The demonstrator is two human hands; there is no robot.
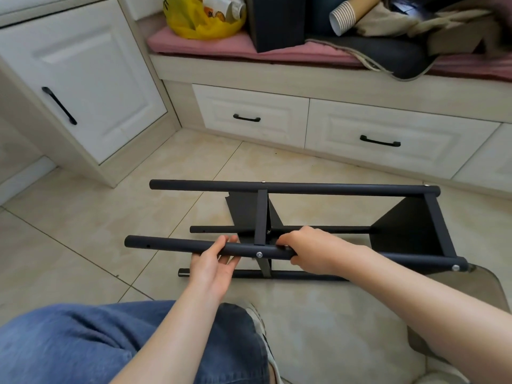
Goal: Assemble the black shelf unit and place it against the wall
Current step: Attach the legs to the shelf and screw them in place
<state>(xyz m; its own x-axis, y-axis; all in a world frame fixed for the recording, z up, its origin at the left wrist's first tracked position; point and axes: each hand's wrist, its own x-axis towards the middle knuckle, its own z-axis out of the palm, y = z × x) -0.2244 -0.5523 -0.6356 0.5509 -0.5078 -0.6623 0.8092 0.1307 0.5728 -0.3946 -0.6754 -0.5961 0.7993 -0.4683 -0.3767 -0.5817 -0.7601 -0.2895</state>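
Observation:
The black shelf unit (332, 187) lies on its side on the tiled floor, its round tubes running left to right, with two black shelf panels (410, 225) fixed between them. My left hand (213, 263) cups the near upper tube (171, 244) from below, fingers reaching up behind it. Just right of a silver screw head (259, 254), my right hand (310, 252) curls over the same tube, fingertips pinched at the crossbar joint. Whether they hold a small part is hidden.
White drawers with black handles (379, 141) run along the far side under a bench with a pink cushion (216, 44), a yellow bag (199, 20) and paper cups (343, 16). A white cabinet door (83, 79) stands at left. My jeans-clad knee (124, 342) is in front.

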